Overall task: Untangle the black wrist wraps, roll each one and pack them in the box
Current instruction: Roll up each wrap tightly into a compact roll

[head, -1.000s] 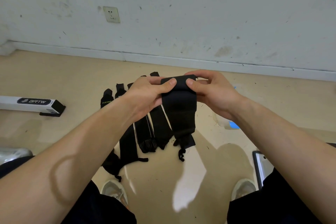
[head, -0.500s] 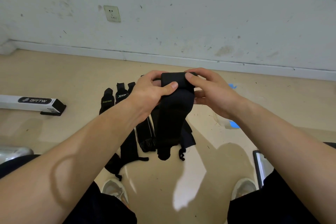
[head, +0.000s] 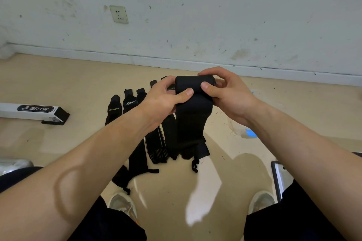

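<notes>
- Fingers [head: 186, 94] of left hand [head: 162, 100] and right hand [head: 227, 95] pinch a partly rolled wrist wrap [head: 193, 117], its tail hanging.
- Other wraps [head: 155, 144] lie side by side on the floor [head: 58, 84] below.
- The box [head: 29, 110] sits far left, a socket [head: 118, 13] on the wall [head: 215, 15] beyond.

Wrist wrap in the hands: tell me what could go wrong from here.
1. The wrist wrap is only part rolled, pinched by the left hand and right hand; a slip could let the roll spring loose.
2. Its tail hangs over the wraps on the floor and might snag them, tangling them again.
</notes>
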Motion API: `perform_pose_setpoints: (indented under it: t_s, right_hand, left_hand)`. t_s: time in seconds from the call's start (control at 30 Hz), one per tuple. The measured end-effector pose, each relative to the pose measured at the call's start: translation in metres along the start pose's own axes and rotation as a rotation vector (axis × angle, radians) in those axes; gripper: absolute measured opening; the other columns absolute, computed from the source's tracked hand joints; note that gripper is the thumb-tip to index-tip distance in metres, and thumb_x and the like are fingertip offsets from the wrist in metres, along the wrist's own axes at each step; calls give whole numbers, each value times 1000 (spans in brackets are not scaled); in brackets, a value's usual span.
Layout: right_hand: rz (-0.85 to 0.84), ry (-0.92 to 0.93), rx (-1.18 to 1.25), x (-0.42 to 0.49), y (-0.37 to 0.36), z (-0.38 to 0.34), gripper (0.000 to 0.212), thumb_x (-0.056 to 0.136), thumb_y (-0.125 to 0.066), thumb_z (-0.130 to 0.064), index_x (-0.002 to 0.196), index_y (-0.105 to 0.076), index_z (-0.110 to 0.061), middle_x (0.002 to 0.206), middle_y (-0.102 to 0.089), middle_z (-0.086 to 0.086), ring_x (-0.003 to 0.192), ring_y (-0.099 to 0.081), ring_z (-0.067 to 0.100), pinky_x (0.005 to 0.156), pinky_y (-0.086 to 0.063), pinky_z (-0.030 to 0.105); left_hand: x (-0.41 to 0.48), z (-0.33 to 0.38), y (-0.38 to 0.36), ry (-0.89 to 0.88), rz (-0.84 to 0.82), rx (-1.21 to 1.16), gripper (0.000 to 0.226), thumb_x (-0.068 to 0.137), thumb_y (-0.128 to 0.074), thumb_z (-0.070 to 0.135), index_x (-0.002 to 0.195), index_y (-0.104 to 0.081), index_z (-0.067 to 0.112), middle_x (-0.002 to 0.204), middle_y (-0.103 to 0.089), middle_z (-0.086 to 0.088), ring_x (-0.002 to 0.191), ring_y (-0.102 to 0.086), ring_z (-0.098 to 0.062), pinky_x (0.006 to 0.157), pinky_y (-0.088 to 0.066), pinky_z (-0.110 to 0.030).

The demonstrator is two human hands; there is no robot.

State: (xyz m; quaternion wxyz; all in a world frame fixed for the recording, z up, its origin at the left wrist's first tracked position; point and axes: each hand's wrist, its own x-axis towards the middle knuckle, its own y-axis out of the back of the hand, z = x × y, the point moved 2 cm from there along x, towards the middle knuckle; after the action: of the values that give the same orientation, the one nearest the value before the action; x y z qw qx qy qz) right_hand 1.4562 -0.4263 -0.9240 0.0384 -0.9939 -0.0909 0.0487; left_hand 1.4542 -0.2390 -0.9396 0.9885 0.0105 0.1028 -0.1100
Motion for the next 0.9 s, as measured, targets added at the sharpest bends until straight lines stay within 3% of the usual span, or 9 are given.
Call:
perform_pose_setpoints:
  t_s: [0.3,0.43,0.5,0.6,0.73,0.83,0.9]
  right_hand:
    - [-36,-12,31,-2,-1,-3,27,92,-66,5,105,-69,-19,113,-62,19,96,-68,30,84,-59,38]
    - [-50,-67,5,-1,-3,-3,16,96,-67,-12,111,-69,-18,107,-68,9,90,-71,23,80,-59,35]
    - [-49,-71,-7,-2,-4,-2,12,99,-65,-25,105,-70,-17,98,-70,1,88,-71,20,81,-60,35]
    - [-29,-33,-23,-1,-4,-2,12,99,-64,-24,100,-72,-15,93,-71,4,87,-70,20,81,-59,34]
    - [-15,-26,92,1,-2,-1,13,96,-67,-13,108,-70,-11,99,-71,14,90,-71,25,84,-58,36]
    - [-23,-29,111,1,-1,-1,19,94,-68,-9,113,-69,-11,102,-71,16,92,-72,27,84,-58,36]
    - [-27,-31,93,1,0,-1,22,93,-69,-7,115,-69,-11,104,-70,18,94,-71,30,87,-59,39]
  left_hand:
    - [-4,9,-2,-70,46,70,31,99,-68,31,128,-64,20,116,-73,-14,105,-74,-30,94,-61,-49]
    - [-4,9,-2,-113,64,29,29,98,-69,19,127,-65,19,117,-71,-15,107,-72,-32,92,-62,-49]
    - [-6,8,-4,-132,60,26,30,97,-70,13,127,-65,16,113,-72,-18,104,-73,-33,91,-62,-49]
    - [-6,7,-6,-139,65,26,35,95,-72,10,129,-64,15,110,-73,-19,100,-75,-32,88,-63,-46]
    - [-5,8,-3,-90,76,-2,52,87,-81,27,133,-59,13,111,-77,-15,103,-76,-29,94,-61,-43]
    - [-5,9,-4,-76,29,23,45,95,-72,31,133,-62,9,114,-77,-12,108,-75,-26,96,-59,-36]
    - [-7,9,-6,-65,13,-5,49,93,-69,40,131,-65,9,118,-75,-13,111,-73,-26,99,-58,-40]
